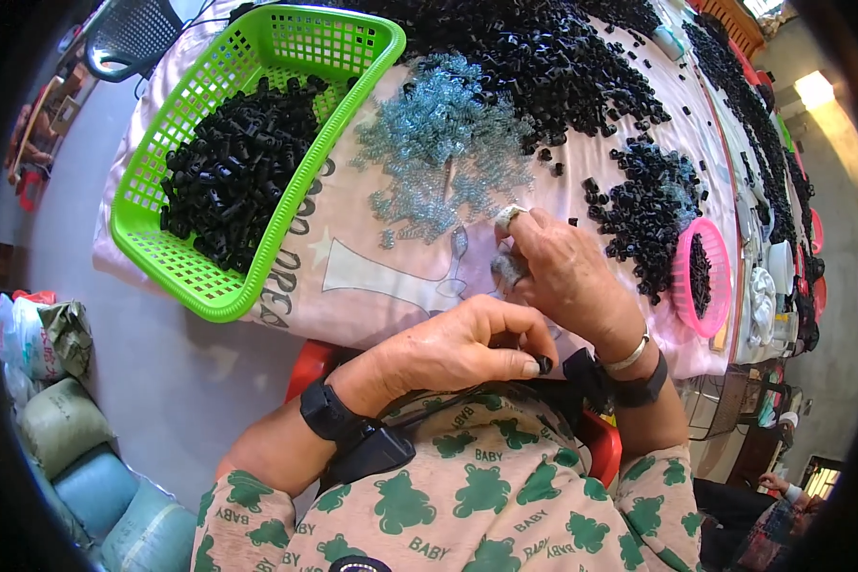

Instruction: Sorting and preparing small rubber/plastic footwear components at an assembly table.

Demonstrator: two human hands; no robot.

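One small black piece (pixel 544 364) is peeking out from between your left thumb and fingers (pixel 517 367), which are pinching together on it. Your left hand (pixel 462 345) is resting to the right of the green basket (pixel 329 38) and nearer to you than it. Your right hand (pixel 570 267) is pointing its fingers down at the table (pixel 572 195), farther right of the green basket than your left; one finger is wearing a white covering (pixel 510 216), and something greyish is showing by the thumb. I cannot tell whether those fingers are closing on anything.

You are wearing a black band on each wrist, and on the right also a pale bracelet (pixel 627 356).

Beyond your hands, a pile of clear bluish coils (pixel 448 124) is lying just right of the green basket. A big spread of black pieces (pixel 567 81) is stretching right of the coils, as seen from the green basket, and a smaller heap (pixel 639 229) is lying farther right of that basket. A pink basket (pixel 723 286) is standing beside this heap, well apart from the green basket, and is holding dark pieces. More black pieces are filling the green basket. Stuffed sacks (pixel 71 429) are leaning together on the floor, to the near left of the green basket.
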